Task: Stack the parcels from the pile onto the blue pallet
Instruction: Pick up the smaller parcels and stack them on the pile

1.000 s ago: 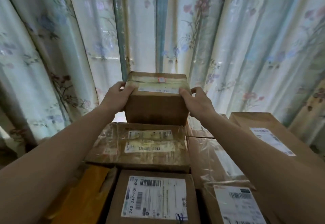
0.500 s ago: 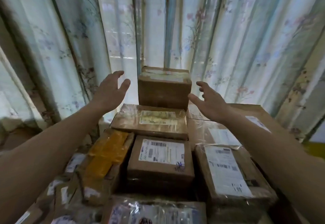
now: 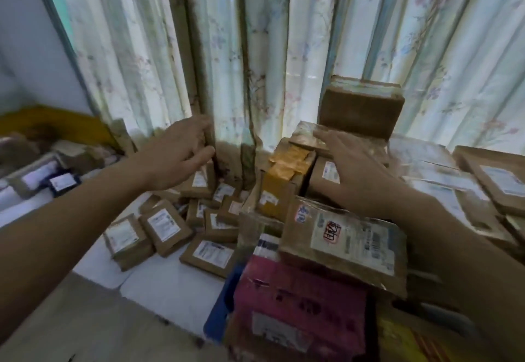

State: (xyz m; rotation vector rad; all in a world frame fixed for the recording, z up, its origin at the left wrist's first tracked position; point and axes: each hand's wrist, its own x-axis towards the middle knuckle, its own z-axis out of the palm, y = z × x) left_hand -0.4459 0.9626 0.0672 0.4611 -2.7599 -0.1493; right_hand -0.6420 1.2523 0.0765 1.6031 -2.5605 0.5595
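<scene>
A tall stack of parcels fills the right half, with a small brown box (image 3: 360, 110) on its very top by the curtain. Below it sit an orange-taped box (image 3: 284, 179), a labelled brown box (image 3: 349, 243) and a pink parcel (image 3: 298, 302). A corner of the blue pallet (image 3: 220, 313) shows under the stack. My right hand (image 3: 352, 174) hovers open over the stack, holding nothing. My left hand (image 3: 177, 158) is empty, fingers relaxed, above the loose pile of small brown parcels (image 3: 167, 228) on the floor at left.
Flowered curtains (image 3: 227, 49) hang right behind the stack and the pile. More parcels and a dark pouch (image 3: 61, 181) lie at far left on white floor mats (image 3: 167, 285). A yellow item (image 3: 397, 341) sits at the bottom right.
Both hands let go of the top brown box, which stays on the stack. The view has swung left and down, and both hands have come away from the box toward the left.
</scene>
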